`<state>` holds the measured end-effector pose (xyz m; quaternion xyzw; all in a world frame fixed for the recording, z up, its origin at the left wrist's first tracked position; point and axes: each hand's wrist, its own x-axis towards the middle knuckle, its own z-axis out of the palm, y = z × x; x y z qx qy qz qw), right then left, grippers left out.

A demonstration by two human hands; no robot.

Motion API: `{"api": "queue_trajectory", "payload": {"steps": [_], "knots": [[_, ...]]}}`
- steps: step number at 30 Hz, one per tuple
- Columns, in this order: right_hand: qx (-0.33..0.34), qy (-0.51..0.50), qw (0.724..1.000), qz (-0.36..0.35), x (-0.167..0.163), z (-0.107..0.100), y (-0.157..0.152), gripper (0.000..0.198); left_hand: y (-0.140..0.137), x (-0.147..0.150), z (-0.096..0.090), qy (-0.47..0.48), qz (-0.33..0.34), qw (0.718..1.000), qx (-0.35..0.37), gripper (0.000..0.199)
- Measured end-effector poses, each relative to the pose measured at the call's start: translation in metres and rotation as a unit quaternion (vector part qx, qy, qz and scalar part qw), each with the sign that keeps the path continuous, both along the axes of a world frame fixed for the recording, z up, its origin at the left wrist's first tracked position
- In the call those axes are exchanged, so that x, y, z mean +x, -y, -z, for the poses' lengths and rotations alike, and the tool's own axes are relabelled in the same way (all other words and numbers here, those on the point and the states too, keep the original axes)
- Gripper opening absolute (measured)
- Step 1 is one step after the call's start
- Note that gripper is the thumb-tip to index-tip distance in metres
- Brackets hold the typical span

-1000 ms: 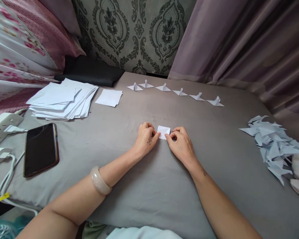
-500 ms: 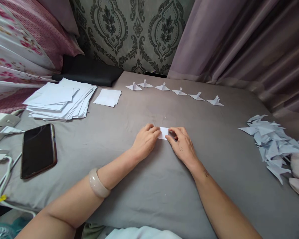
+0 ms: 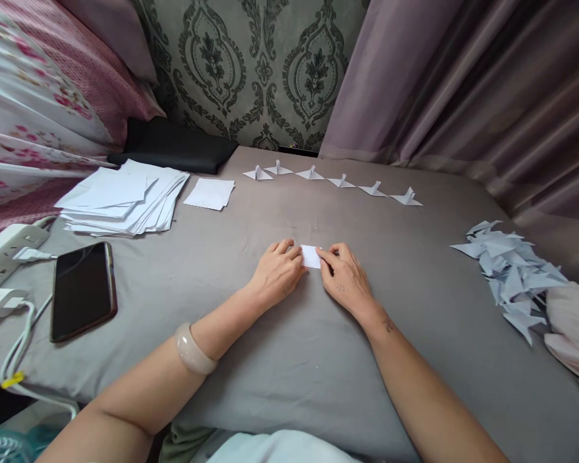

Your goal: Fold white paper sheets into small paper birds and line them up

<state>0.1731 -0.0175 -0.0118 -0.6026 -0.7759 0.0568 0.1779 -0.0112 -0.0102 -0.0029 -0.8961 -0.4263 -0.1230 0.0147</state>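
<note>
A small white piece of paper (image 3: 311, 256) lies on the grey cloth surface between my two hands. My left hand (image 3: 278, 270) has its fingers closed on the paper's left side, and the fingertips hide that edge. On the right side, my right hand (image 3: 346, 275) grips the paper with thumb and forefinger, the other fingers curled. Farther back stands a row of several folded paper birds (image 3: 311, 173). A heap of similar folded paper pieces (image 3: 511, 267) sits at the far right.
At the back left are a large stack of white paper (image 3: 120, 199) and a smaller stack of squares (image 3: 209, 193). A phone (image 3: 83, 290), a power strip (image 3: 9, 254) and white cables lie at the left. A black flat item (image 3: 178, 145) rests behind the stacks.
My right thumb and forefinger have shifted along the paper's right edge, with the forefinger now lying on its upper right. The whole view has turned slightly right.
</note>
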Motion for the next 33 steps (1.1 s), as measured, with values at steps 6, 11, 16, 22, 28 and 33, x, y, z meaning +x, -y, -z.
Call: {"api": "queue_trajectory", "payload": {"steps": [6, 11, 16, 22, 28, 33], "knots": [[-0.001, -0.002, 1.0, 0.004, 0.0, 0.0, -0.001, 0.036, -0.008, 0.001, 0.009, -0.009, 0.049, 0.999, 0.01, 0.026], [0.015, 0.004, 1.0, -0.002, -0.001, 0.0, 0.001, 0.039, -0.009, 0.002, 0.008, -0.056, 0.06, 0.996, 0.036, 0.026], [0.023, 0.008, 1.0, -0.017, -0.003, -0.002, 0.003, 0.039, -0.01, -0.001, 0.009, 0.001, 0.037, 0.999, 0.012, 0.024], [0.023, 0.003, 0.998, -0.053, -0.003, -0.004, 0.0, 0.039, -0.014, -0.003, 0.01, 0.079, 0.054, 0.995, -0.023, 0.027], [0.015, 0.018, 0.998, -0.051, -0.005, -0.006, 0.001, 0.036, -0.016, -0.003, 0.008, 0.073, 0.048, 0.996, -0.034, 0.031], [0.01, 0.018, 0.999, -0.045, -0.006, -0.007, 0.003, 0.033, -0.017, -0.006, 0.005, 0.062, 0.055, 0.996, -0.017, 0.03]]}}
